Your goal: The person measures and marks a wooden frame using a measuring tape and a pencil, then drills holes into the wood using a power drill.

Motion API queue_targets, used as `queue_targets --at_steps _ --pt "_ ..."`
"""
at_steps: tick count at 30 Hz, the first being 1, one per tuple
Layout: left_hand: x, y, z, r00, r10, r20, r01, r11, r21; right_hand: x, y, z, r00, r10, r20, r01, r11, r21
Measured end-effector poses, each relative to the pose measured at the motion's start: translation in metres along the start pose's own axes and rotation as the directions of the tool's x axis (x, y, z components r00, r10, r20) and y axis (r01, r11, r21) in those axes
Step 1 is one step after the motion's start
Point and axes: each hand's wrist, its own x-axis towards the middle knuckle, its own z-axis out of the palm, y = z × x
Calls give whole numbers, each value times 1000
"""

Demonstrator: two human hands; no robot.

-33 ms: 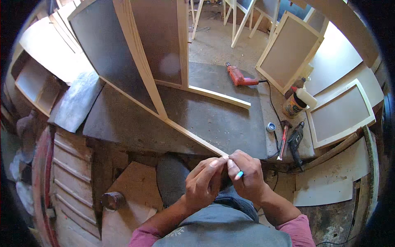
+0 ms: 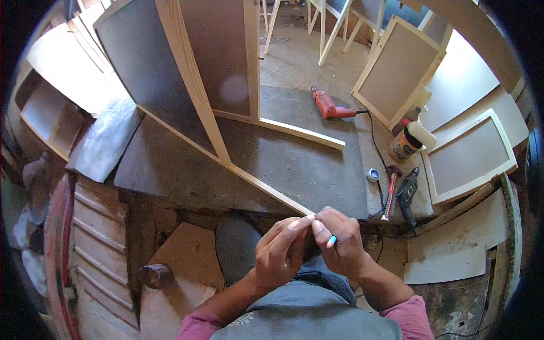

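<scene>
Just beyond the table's near edge, my two hands meet at the end of a long pale wooden leg (image 2: 272, 190). It runs from a framed dark board (image 2: 153, 68) lying at the far left of the table. My left hand (image 2: 280, 249) is closed, thumb and fingers pinched at the leg's end. Beside it my right hand (image 2: 341, 238) is closed around a slim object, of which only a turquoise end (image 2: 332, 241) shows by the thumb. The rest of that object is hidden in the fingers. Another wooden leg (image 2: 303, 134) lies farther back.
A red drill (image 2: 330, 106) lies on the dark tabletop (image 2: 175, 158). To the right are a tape measure (image 2: 372, 175), a hammer (image 2: 391, 190), a black drill (image 2: 407, 195) and a can (image 2: 403, 146) with bottles. Framed boards (image 2: 473, 156) lean there. Below left stands a small dark can (image 2: 156, 276).
The turquoise end in my right hand has shifted very slightly to the right, and the right thumb has turned a little. My left hand and the wooden leg look unmoved.
</scene>
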Motion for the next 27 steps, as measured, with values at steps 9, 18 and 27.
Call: queue_targets --at_steps 9,18,27 --pt "-3 -3 4 994 88 -71 -89 996 -18 -2 2 2 1000 -16 -10 16 1000 -27" --pt "-8 -6 5 990 52 -134 -65 994 -94 -2 3 -2 999 -20 41 19 1000 13" --pt "-10 -8 3 991 -118 -59 106 979 -174 -5 10 -5 999 13 48 -15 999 46"
